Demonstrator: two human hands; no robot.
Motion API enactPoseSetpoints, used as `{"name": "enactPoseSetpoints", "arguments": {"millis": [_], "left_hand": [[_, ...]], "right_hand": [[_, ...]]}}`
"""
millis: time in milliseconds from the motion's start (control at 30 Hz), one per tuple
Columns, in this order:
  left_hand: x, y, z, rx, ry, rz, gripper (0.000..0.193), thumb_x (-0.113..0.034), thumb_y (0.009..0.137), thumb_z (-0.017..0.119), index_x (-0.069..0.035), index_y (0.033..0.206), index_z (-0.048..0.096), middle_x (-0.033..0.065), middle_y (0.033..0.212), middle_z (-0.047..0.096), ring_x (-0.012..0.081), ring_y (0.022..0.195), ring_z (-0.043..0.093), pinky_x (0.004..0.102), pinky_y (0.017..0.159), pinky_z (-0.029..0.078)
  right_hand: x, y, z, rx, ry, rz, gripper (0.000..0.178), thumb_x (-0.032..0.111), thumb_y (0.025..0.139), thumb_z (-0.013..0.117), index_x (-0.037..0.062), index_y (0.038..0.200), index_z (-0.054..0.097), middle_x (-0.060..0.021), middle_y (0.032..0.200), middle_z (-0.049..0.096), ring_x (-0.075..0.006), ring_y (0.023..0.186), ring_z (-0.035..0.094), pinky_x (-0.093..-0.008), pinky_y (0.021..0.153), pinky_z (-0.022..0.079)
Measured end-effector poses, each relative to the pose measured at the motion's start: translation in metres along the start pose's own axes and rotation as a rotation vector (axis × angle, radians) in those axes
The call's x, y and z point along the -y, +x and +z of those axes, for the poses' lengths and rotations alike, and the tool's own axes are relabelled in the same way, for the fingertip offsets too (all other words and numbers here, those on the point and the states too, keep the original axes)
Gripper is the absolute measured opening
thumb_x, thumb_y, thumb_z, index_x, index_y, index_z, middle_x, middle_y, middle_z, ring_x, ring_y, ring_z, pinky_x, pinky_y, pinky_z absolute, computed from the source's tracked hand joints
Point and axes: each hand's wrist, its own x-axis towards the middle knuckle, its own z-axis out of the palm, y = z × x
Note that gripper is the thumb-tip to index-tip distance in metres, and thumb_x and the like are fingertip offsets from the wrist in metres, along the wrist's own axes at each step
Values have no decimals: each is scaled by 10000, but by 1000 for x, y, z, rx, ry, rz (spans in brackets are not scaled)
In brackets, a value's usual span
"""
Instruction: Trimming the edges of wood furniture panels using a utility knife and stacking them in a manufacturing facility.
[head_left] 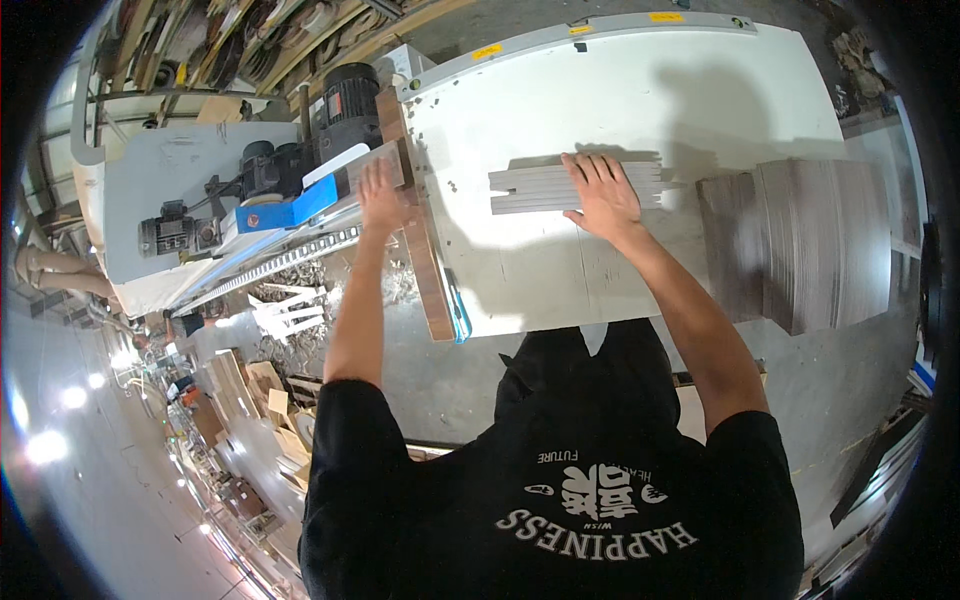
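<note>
My right hand [605, 200] lies flat, fingers spread, across a row of narrow grey strips [530, 192] placed side by side on the white table [560, 280]. One strip has a small notch at its left end. My left hand [380, 200] is stretched out with flat fingers at the machine [290, 160], just past the table's left edge. Under or beside its fingers is a pale flat plate [395, 160]; whether the hand presses on it I cannot tell, as the fingers are slightly smeared.
Tall stacks of grey boards [825, 245] stand at the table's right side. A metal fence [600, 35] runs along the far edge. A brown wooden strip [425, 250] borders the left edge. The machine carries a dark motor [350, 100] and a blue guard [315, 200].
</note>
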Motion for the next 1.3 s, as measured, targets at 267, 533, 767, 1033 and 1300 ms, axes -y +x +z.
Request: {"name": "enactPoseSetpoints", "arguments": {"millis": [267,533,767,1033,1300], "left_hand": [[87,101,-5,279,185,97,1611,-425,545,1086,-69,1760,88,235,1773,295,442,1656,252,624,1352,206],[-14,135,-21,170,317,283,1311,-518,548,1054,-42,1620,470,247,1602,516,415,1510,486,621,1320,263],[-137,142,-25,108,-286,441,457,-427,953,802,-93,1260,755,219,1137,794,432,1088,751,514,936,581],[-286,68,-27,336,-1021,565,387,-366,1086,635,-89,1327,756,208,1027,797,359,829,710,422,884,578],[-160,-8,5,135,-560,262,500,-477,1083,644,-65,1343,755,189,1242,792,341,1232,724,431,1086,522]], "right_hand": [[0,4,-1,23,-3,40,989,530,902,834,72,1663,400,-110,1572,531,-297,1451,476,-457,1287,322],[-4,-2,2,-30,35,25,956,520,897,837,79,1640,430,-104,1536,550,-290,1438,480,-457,1263,333],[-5,-5,4,-18,-2,30,992,561,895,820,84,1659,405,-109,1683,459,-281,1578,379,-442,1338,252],[5,0,-17,2,-30,40,1193,605,885,805,-17,1722,226,-200,1817,193,-317,1703,136,-444,1406,98],[-19,-10,-5,7,80,119,1254,626,783,889,57,1724,287,-160,1804,259,-354,1687,179,-464,1404,96]]}}
